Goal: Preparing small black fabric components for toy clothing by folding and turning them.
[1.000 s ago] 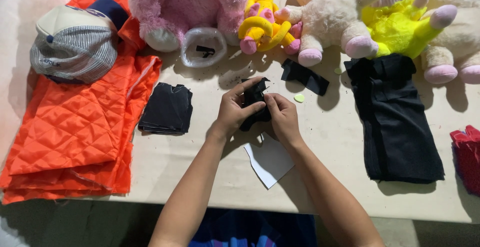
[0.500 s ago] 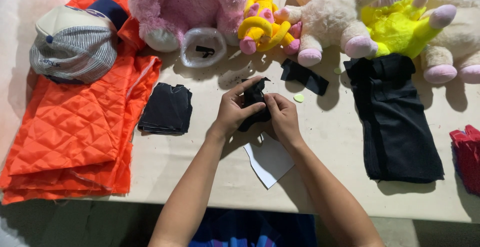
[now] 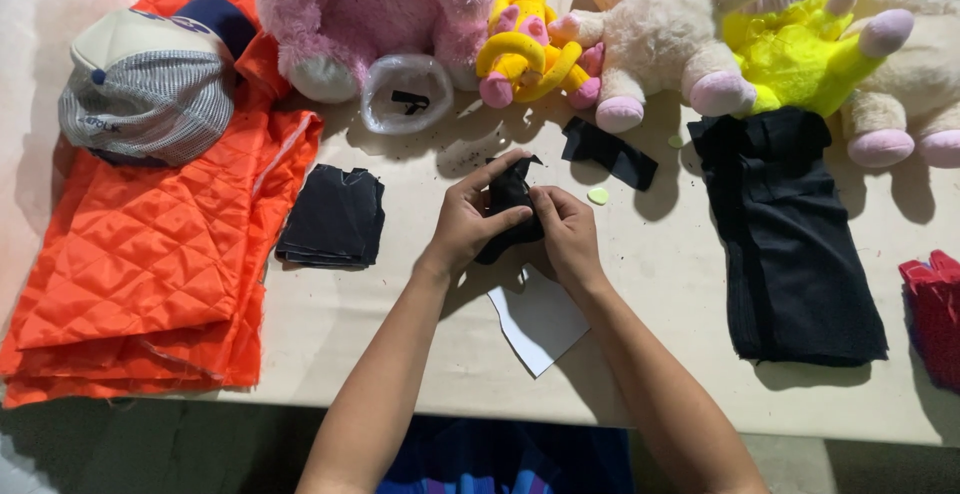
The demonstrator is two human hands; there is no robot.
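Head view: both hands [image 3: 520,229] pinch black cloth [image 3: 508,197].

Small black cloth piece [image 3: 507,204] between both hands (left hand [image 3: 468,222], right hand [image 3: 567,234])

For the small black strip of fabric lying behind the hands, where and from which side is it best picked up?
Probably pinch the black fabric strip at its right end, from above. It lies flat on the table; that end points into bare tabletop near the pale green disc, away from the plush toys' feet.
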